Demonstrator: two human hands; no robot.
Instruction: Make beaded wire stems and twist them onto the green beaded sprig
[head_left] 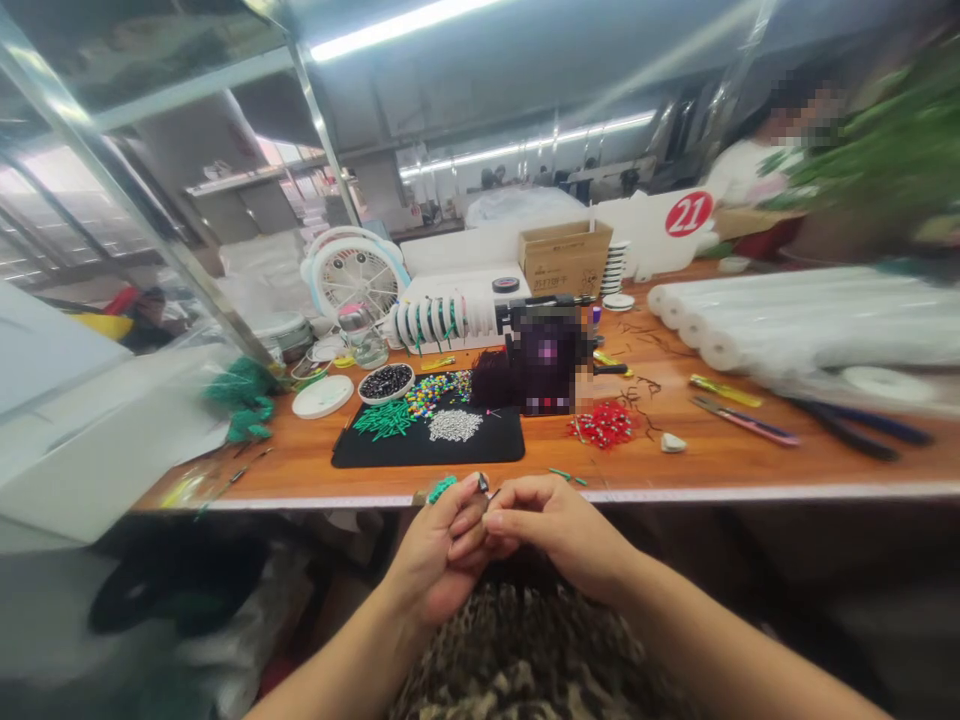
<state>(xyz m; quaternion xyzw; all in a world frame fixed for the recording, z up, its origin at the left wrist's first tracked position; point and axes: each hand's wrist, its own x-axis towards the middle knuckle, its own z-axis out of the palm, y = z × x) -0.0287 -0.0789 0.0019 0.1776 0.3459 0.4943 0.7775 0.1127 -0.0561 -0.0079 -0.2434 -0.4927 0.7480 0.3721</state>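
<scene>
Nearside of the black mat (487, 448): left hand (439, 550) pinches dark piece (482, 483); right hand (559, 520) narrowed, contents unclear; apparently unfinished, pale beads (455, 427) loose.

Through the head view, I take the grip, where left hand (442, 550) and right hand (553, 528) meet at the near edge of the table (296, 460), as datum. Ahead and slightly left of it, I locate the mat (501, 442), with bead piles (454, 427) on it and a bowl (367, 397) at its far left corner. Farther back, I have the fan (356, 285) to the left and the carton (564, 260) slightly right. To the grip's right lie the cutter (746, 421), then the pliers (847, 432), with the rolls (787, 325) behind both.
</scene>
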